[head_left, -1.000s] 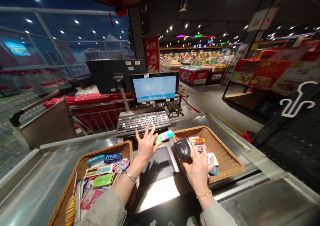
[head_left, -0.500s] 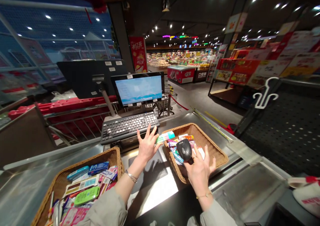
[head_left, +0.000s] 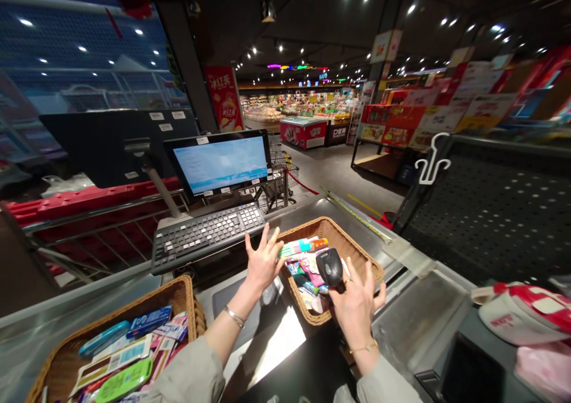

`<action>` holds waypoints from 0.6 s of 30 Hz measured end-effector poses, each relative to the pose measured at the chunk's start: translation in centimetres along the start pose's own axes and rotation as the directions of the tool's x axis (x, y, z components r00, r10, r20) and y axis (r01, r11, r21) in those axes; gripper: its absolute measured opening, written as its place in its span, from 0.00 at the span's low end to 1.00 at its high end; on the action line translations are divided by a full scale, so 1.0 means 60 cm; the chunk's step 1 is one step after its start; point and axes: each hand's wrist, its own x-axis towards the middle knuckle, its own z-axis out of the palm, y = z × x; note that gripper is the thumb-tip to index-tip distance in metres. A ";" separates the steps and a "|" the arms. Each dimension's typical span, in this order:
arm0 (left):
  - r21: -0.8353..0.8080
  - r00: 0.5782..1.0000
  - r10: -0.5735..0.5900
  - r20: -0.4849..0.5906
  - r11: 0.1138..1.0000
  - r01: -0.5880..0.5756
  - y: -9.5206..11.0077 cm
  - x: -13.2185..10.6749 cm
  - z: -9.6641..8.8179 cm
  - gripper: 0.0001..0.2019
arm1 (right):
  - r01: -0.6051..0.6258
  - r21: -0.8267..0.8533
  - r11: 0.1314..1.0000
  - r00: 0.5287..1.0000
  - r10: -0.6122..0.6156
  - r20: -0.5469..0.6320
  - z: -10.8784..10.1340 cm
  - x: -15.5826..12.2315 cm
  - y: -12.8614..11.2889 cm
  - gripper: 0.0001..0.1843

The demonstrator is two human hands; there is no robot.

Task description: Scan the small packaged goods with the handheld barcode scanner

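My left hand grips the end of a slim pastel packet between thumb and fingers, the other fingers spread. Its kind is unclear; it has green, pink and blue stripes. The packet reaches over the left rim of the right wicker basket, which holds several small colourful packages. In my right hand is a black handheld barcode scanner, its head above those packages and its handle mostly hidden by my fingers. At lower left, another wicker basket holds a green case, a blue box and several packets.
Behind my left hand stand a keyboard and a lit monitor. A metal counter runs along the right, beside a black perforated panel with a white hook. A red and white bag lies at far right.
The view has turned right, so the baskets and monitor appear farther left. Both hands have shifted right relative to the right basket, still holding the packet and the scanner.
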 end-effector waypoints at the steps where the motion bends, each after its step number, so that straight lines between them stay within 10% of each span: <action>1: -0.010 1.000 0.005 0.000 1.000 -0.005 0.004 0.002 0.003 0.14 | -0.006 -0.006 1.000 1.000 0.006 -0.001 -0.002 0.000 0.004 0.22; 18: -0.024 0.996 -0.025 0.084 0.999 0.027 0.058 0.024 0.039 0.25 | -0.065 -0.058 0.996 0.998 0.064 -0.018 -0.021 -0.010 0.048 0.18</action>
